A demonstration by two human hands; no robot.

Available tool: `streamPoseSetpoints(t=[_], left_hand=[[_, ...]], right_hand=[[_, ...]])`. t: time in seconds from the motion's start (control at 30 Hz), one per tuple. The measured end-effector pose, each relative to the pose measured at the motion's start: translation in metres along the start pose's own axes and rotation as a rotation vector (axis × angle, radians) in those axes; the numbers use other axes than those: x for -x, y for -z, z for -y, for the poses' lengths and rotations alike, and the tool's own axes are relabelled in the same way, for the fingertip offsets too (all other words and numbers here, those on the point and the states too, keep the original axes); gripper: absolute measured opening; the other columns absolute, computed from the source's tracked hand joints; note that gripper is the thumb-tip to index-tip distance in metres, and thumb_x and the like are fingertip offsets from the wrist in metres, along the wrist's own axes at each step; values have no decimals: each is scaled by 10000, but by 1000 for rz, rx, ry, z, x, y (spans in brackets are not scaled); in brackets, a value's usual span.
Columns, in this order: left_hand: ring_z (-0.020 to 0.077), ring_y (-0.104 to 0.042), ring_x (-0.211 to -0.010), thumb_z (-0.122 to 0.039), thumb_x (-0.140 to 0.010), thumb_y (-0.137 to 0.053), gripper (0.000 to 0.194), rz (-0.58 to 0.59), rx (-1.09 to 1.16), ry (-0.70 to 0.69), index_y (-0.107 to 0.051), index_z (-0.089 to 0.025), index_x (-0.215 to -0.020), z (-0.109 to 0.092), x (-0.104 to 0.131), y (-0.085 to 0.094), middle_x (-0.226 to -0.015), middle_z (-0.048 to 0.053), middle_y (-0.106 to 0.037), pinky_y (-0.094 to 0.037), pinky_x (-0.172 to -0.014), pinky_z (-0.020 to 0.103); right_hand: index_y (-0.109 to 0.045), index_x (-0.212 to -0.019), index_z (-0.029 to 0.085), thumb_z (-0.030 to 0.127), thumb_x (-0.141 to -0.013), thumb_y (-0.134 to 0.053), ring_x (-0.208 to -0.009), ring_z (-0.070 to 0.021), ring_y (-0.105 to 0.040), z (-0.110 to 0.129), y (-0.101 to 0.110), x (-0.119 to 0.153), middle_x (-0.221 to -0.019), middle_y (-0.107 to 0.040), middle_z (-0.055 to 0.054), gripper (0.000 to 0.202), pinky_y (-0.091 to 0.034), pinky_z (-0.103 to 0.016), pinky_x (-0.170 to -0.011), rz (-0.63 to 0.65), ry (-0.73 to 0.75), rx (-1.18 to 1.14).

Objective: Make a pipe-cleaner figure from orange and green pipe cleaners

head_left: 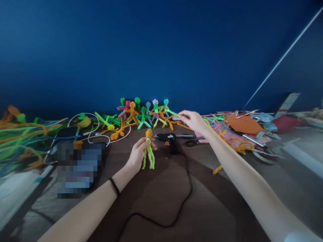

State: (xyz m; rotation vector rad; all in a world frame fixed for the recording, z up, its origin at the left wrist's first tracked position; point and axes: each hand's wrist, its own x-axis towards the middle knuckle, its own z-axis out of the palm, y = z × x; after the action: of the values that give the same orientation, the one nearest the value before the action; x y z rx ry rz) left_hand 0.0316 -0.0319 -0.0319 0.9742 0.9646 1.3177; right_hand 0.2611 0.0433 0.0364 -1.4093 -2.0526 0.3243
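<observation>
Holding an orange-headed figure [148, 148], left hand [137, 153] beside glue gun [173, 139], right hand [191, 120] apparently pinching green strand [173, 113] near grouped dolls [143, 116].

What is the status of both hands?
Left hand holds orange-headed green figure. Right hand at pale-green strand, grip unclear. Glue gun lies between them.

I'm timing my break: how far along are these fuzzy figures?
Looks done: the cluster of figures at the back, with heads and limbs formed.

In hand: the left hand holds an orange-headed green figure; the right hand pinches a pale green strand beside the cluster.

Left, probably: finishing the held one, its arms unclear. Loose strands could make more; no total shows.
</observation>
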Motion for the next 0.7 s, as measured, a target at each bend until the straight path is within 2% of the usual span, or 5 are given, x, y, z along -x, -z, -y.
streamPoseSetpoints(t=[0.07, 0.23, 0.33, 0.47, 0.7], left_hand=[[136, -603, -626, -256, -697, -578, 140, 7, 58, 8, -576, -142, -779, 0, -4, 0, -593, -12, -556, -457, -607, 236], [51, -434, -413, -232, -739, -534, 117, 21, 100, 24, -504, -169, -833, -1, -6, -7, -543, -50, -496, -330, -429, 173], [31, -364, -389, -215, -737, -530, 95, 20, 131, -1, -462, -175, -791, 1, -8, -9, -521, -59, -471, -269, -407, 159], [32, -347, -389, -188, -738, -514, 85, 55, 147, -2, -435, -186, -769, 6, -12, -10, -508, -62, -464, -271, -420, 165], [44, -375, -378, -324, -805, -482, 169, 47, 42, -35, -382, -209, -734, 17, -18, -9, -510, -47, -524, -264, -399, 169]], right_hand=[[-624, -823, 158, 381, -823, -458, -630, -123, -525, 17, -4, 9, -733, -629, -22, 278, -353, -222, -586, 70, 123, -98], [-610, -760, 158, 364, -813, -484, -596, -101, -515, 39, -21, 26, -690, -619, -13, 247, -343, -204, -558, 291, 185, -235], [-600, -726, 157, 317, -817, -480, -524, -75, -458, 38, -32, 27, -592, -568, 17, 219, -313, -195, -524, 373, 200, -225], [-582, -711, 152, 310, -820, -469, -459, -60, -388, 29, -43, 24, -502, -491, 41, 223, -282, -198, -498, 424, 189, -213], [-530, -693, 160, 311, -837, -433, -386, -56, -413, 21, -51, 23, -429, -465, 56, 230, -313, -193, -471, 493, 153, -243]])
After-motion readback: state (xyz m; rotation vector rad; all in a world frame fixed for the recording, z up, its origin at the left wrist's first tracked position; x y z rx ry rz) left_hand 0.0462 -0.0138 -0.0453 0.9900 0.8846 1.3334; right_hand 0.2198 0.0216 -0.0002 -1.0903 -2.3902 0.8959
